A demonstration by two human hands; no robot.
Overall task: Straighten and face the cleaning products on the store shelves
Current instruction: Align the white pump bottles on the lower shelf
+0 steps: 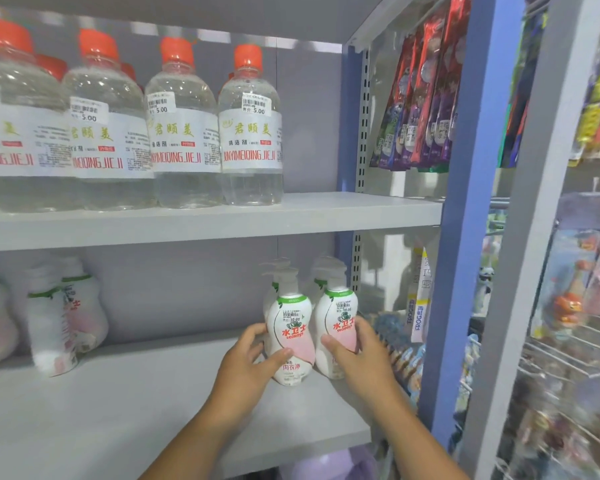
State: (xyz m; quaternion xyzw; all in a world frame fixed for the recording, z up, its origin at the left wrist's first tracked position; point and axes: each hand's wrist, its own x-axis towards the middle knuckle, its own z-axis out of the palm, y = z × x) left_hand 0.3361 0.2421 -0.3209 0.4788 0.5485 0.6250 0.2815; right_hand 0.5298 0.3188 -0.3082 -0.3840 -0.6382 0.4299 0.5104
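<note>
Left hand [246,362] grips the left pump bottle [291,336], thumb across its pink front, fingers curled behind. Right hand [355,355] grips the right pump bottle [338,327] just beside it, thumb on the label. Both stand on the lower shelf [125,403]. Recommended: turn each until the label faces squarely out, keeping bases flat and fronts level.

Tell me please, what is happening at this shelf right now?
A person is tidying a store shelf. The left hand grips one white pump bottle and the right hand grips the pump bottle beside it, both upright on the lower shelf with labels facing out. Clear bottles with orange caps stand in a row on the shelf above.
</note>
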